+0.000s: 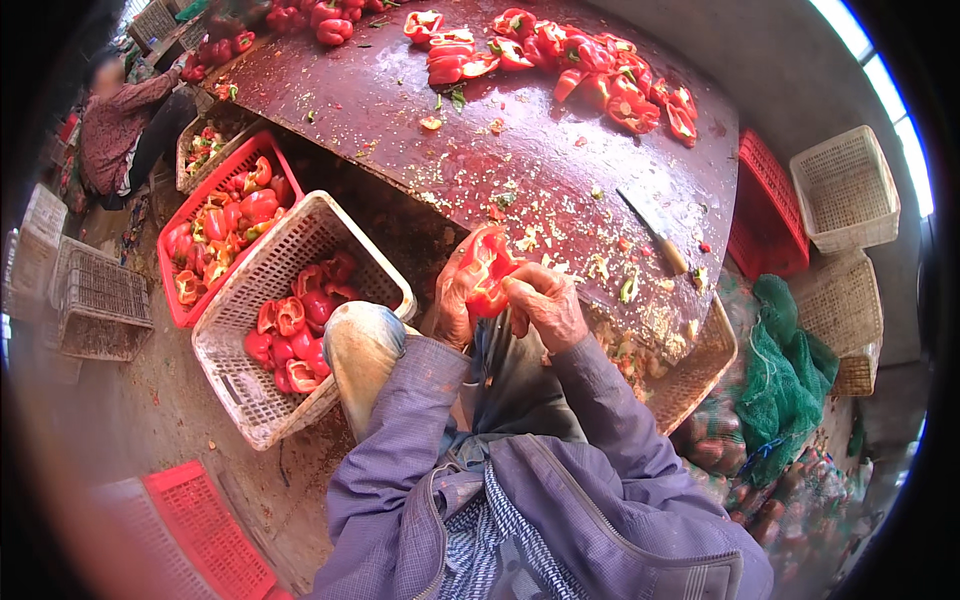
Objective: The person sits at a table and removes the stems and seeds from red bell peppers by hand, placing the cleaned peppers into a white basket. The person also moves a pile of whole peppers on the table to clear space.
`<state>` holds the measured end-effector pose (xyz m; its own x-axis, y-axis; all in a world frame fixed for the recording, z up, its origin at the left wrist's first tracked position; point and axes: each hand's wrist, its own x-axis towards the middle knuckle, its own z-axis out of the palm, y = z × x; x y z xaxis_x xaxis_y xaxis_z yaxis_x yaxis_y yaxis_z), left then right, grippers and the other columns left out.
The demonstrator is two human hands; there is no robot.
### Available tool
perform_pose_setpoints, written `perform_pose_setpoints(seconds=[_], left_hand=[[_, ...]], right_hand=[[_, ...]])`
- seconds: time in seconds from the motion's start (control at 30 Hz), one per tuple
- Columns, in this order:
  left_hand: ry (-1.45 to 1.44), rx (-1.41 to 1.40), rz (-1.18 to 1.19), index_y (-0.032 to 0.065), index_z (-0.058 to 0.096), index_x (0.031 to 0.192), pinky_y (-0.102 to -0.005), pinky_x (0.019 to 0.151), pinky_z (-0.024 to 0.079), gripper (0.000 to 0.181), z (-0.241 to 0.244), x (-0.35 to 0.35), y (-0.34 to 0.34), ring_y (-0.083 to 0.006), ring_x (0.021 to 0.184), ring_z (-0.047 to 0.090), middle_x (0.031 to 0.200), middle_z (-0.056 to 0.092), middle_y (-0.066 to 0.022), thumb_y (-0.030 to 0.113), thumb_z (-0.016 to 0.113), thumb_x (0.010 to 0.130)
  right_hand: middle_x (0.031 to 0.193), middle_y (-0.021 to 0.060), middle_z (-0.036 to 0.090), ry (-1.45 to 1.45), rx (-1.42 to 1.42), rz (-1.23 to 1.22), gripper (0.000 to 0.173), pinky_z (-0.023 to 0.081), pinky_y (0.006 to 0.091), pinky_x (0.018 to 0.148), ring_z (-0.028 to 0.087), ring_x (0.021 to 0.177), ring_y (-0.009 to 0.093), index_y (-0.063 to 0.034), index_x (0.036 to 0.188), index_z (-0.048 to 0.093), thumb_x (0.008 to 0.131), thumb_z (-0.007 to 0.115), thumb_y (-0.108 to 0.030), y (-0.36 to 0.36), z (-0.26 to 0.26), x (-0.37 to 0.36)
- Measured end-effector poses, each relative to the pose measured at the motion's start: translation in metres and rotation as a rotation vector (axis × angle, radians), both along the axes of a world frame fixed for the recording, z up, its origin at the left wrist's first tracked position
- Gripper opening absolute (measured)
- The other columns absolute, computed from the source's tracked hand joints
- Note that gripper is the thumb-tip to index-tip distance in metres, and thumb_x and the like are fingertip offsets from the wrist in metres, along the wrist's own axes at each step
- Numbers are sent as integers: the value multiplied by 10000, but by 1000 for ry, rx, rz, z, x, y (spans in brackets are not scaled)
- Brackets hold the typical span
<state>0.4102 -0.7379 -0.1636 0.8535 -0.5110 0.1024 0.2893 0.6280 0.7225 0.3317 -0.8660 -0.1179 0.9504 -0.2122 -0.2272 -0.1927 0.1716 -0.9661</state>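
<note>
A cut-open red bell pepper (486, 279) is in my left hand (453, 296), held above my lap at the table's near edge. Its hollow inside, with pale ribs, faces my right hand (546, 304). The fingertips of that hand are pinched together at the pepper's right rim; whether they hold a bit of rib or seed is too small to tell. Farther off on the dark red table (352, 97) lies a long pile of opened red peppers (585, 64). A knife (654, 229) with a wooden handle rests to the right, among scattered pale seeds.
By my left knee stands a white plastic crate (232, 390) with pepper halves, beside a red crate (289, 161) of cut peppers. A basket (709, 360) of scraps sits under the table's right corner, near net sacks (784, 382). Another person (124, 127) sits at far left.
</note>
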Motion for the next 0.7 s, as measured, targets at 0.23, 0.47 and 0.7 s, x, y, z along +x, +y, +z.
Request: perform_pose_setpoints(seconds=[0.23,0.47,0.7], left_hand=[[-298,341,-78,-21,393,1506,-343,1084,428,670,9,-5,6,-208,1265,552,1390,582,-152,278,638,959],[-196,220,36,-12,456,1465,-346,1051,464,635,-8,3,6,-217,1201,593,1329,612,-136,337,613,959],[-88,53,26,-20,434,1485,-353,1075,451,661,-8,2,1,-210,1247,567,1396,583,-145,351,593,962]], right_hand=[[624,46,614,114,45,94,250,363,265,388,508,432,106,9,937,697,863,626,-218,-11,-11,18],[658,25,602,-9,80,38,172,375,256,443,519,489,86,-24,900,689,887,659,-193,8,-15,13],[607,40,602,-63,65,1,198,412,250,430,544,458,104,-5,970,661,951,647,-202,-14,-2,1]])
